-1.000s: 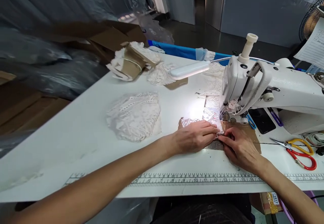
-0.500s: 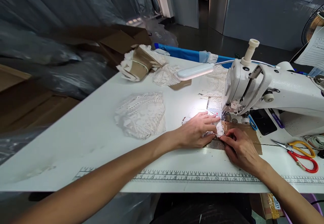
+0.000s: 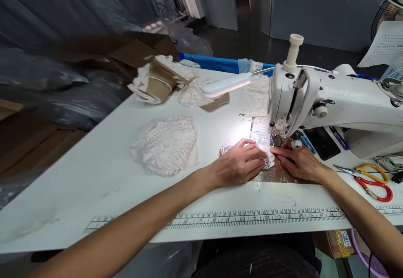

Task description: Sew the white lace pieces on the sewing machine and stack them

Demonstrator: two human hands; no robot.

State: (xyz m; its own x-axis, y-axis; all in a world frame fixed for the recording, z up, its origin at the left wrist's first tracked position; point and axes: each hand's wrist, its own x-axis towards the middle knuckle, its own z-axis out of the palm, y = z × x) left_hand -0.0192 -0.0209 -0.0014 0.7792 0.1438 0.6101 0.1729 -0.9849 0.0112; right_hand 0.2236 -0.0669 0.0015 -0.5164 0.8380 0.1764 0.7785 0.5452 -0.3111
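A piece of white lace fabric (image 3: pixel 269 161) with small printed marks lies under the needle area of the white sewing machine (image 3: pixel 280 97). My left hand (image 3: pixel 241 160) rests flat on the fabric, fingers stretched toward the needle and slightly bent. At the fabric's right edge, just below the presser foot, my right hand (image 3: pixel 296 160) has its thumb and forefinger closed on the cloth; its other fingers are partly hidden by the machine. Brown tape-covered board (image 3: pixel 283 175) lies beneath both hands. The machine's lamp lights the fabric.
Left of my hands lies a lace pile (image 3: pixel 166 146). Behind it are a tied lace bundle (image 3: pixel 157 81) and a white lamp (image 3: pixel 226 85). To the right are scissors (image 3: pixel 374 179), a black phone (image 3: pixel 323 143) and a purple-handled tool (image 3: pixel 339 138). A printed ruler (image 3: pixel 239 219) runs along the front edge.
My right hand has moved up and toward the presser foot, from the fabric's lower corner to its right edge. The fabric lies flatter. The view has shifted slightly right.
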